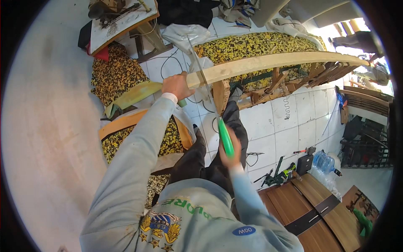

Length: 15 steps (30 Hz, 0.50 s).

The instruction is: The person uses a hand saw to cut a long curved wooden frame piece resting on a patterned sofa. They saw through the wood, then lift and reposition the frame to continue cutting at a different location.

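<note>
A long pale wooden board [260,64] runs from the middle of the head view off to the far right. My left hand [177,87] grips its near left end, fingers wrapped over the wood. In my right hand [233,148] is a handsaw [226,136], held by its green handle. The thin blade slants up and away across the board, just right of my left hand, touching or crossing its edge. How deep the blade sits in the wood I cannot tell. Below the board stands a short wooden upright [221,95], part of a frame.
Yellow-and-black speckled foam [252,46] lies behind the board. A wooden frame with slats [289,84] stretches right beneath it. A small table with tools [121,25] stands at far left. A brown cabinet [289,201], a blue water jug [323,161] and hand tools are at lower right.
</note>
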Available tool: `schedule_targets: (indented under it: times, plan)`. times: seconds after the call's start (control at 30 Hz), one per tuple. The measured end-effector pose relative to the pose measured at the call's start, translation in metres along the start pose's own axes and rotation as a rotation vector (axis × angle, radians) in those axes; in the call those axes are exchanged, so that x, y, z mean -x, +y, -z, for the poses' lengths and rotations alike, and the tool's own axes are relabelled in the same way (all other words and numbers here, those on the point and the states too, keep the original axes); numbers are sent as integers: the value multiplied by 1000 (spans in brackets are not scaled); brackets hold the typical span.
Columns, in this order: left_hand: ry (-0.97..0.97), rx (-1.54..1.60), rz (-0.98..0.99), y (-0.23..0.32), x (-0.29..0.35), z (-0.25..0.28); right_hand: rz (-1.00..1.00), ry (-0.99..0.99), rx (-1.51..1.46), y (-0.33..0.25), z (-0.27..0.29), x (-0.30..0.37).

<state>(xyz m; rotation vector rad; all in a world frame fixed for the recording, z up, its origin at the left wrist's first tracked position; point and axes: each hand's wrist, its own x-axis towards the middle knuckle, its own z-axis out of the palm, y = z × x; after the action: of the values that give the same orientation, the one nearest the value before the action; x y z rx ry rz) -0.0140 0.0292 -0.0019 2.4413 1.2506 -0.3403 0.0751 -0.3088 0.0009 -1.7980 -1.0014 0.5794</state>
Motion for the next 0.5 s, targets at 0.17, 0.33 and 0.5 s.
schedule_targets:
  times: [0.17, 0.33, 0.5]
  plan:
    - [-32, -46, -21, 4, -4, 3, -103, -66, -207, -38, -40, -133]
    - [-35, -1, 2, -13, 2, -3, -209, -135, -86, -19, 53, 71]
    - [-35, -19, 11, -2, 0, 2, -38, -9, -59, 12, -6, 11]
